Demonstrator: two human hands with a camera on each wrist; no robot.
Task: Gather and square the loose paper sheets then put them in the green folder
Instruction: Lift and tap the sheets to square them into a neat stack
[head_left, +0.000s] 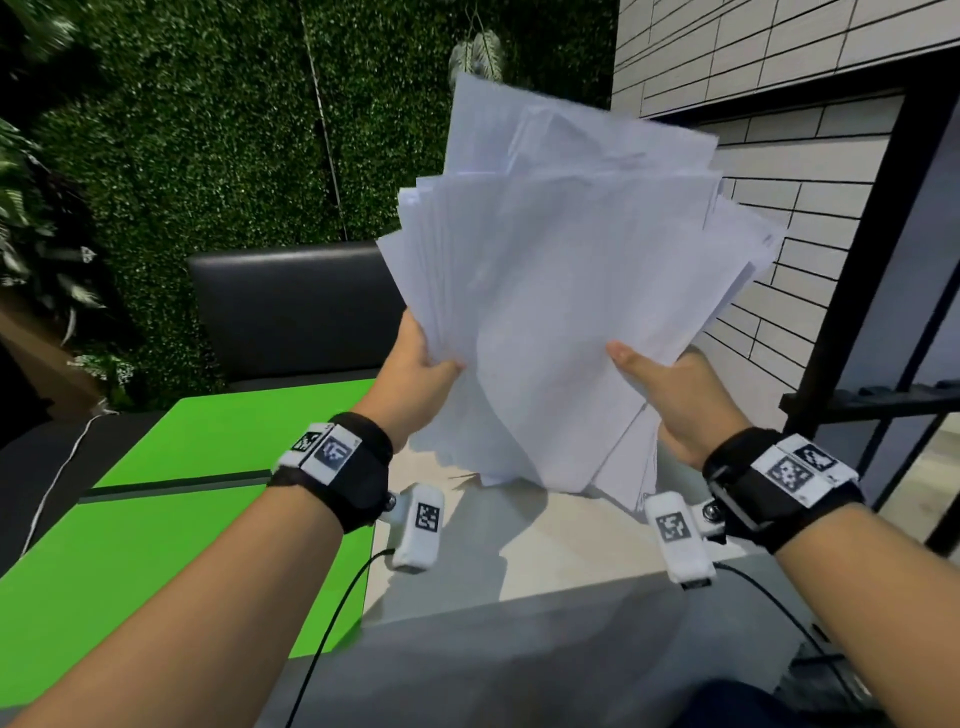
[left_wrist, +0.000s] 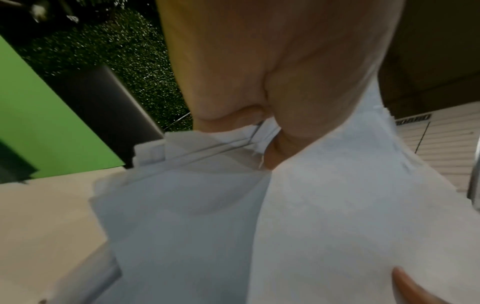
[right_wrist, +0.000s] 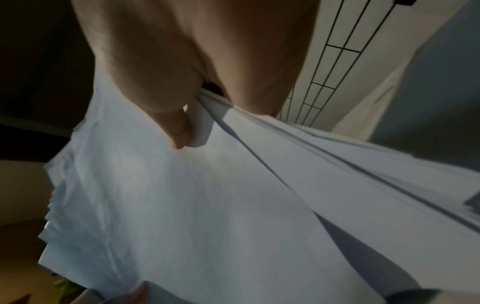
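1. From your head view, your left hand (head_left: 421, 371) and right hand (head_left: 657, 395) grip a fanned, uneven stack of paper sheets (head_left: 561, 291), lifted above the table (head_left: 519, 551). The green folder (head_left: 171, 530) lies open left of the sheets; a black chair (head_left: 291, 306) stands behind it.
2. Your left wrist view shows the thumb pinching the sheets' staggered edges.
3. Your right wrist view shows your thumb (right_wrist: 176, 131) clamping the sheets, which block the table.

1. You have two hands up: the left hand (head_left: 421, 364) and the right hand (head_left: 670, 395), each closed on the paper.
2. One fanned bundle of paper sheets (head_left: 561, 291) sits between them; the sheets overlap too much to count.
3. One open green folder (head_left: 197, 499) lies left of the bundle, showing two panels.
4. One table (head_left: 519, 545) lies below the bundle.
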